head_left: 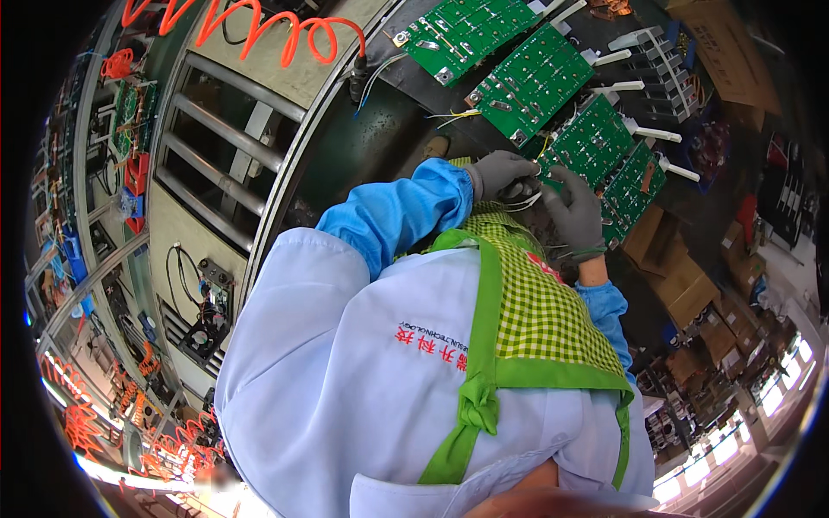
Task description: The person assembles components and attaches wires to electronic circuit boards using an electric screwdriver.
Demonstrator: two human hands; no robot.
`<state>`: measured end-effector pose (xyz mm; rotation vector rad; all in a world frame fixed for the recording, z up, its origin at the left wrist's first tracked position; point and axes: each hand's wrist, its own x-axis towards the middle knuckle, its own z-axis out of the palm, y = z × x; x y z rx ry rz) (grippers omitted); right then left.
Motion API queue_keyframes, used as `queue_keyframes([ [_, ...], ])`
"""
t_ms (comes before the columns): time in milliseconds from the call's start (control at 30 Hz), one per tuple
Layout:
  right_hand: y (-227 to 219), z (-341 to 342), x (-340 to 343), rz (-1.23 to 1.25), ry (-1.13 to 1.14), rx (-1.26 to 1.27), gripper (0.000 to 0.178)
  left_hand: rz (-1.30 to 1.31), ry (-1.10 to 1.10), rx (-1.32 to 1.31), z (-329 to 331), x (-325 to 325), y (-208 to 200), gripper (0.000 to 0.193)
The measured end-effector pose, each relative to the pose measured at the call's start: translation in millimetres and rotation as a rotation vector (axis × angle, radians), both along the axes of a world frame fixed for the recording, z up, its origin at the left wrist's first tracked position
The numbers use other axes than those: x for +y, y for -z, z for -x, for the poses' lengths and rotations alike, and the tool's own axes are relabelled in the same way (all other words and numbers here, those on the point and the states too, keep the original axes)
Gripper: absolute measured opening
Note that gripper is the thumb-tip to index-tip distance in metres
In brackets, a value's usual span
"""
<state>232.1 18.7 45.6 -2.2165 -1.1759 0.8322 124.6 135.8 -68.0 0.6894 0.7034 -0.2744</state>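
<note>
Both my hands wear grey gloves and meet at the near left edge of a green circuit board (587, 142). My left hand (503, 175) has its fingers curled in a pinch, with thin white wires (523, 205) coming out below them. Against those fingertips, my right hand (574, 210) is closed, thumb and fingers bent toward the same spot; what lies between them is too small to make out. Another green board (635, 183) lies to the right, partly behind my right hand. Farther up the row lie a third board (531, 82) and more wired boards.
White strips (661, 133) stick out from the boards' right ends. Grey finned metal parts (661, 73) stand beyond them. Cardboard boxes (669, 259) lie to the right. An orange coiled air hose (294, 39) hangs at upper left, beside a metal roller conveyor (229, 129).
</note>
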Motion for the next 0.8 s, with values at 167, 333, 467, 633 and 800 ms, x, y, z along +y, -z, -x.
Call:
queue_keyframes([
  [167,24.5,-8.0,-5.4,-0.276,-0.049,0.033,0.024,0.085,-0.083,0.054,-1.5,2.5,-8.3,0.025],
  [333,42.3,-16.0,-11.1,-0.241,0.140,0.127,0.021,0.103,-0.041,0.051,1.2,-2.7,9.9,0.019],
  [467,63.8,-16.3,-3.4,-0.238,-0.090,-0.023,0.020,-0.968,0.184,-0.519,9.8,-5.3,20.9,0.027],
  [633,75.5,-17.8,-5.6,-0.190,-0.049,0.029,0.019,-0.335,0.091,-0.319,8.7,-8.9,9.4,0.019],
  [800,68.4,-13.6,-3.7,-0.205,0.033,0.135,0.016,0.532,-0.246,-0.078,3.4,-18.9,13.2,0.026],
])
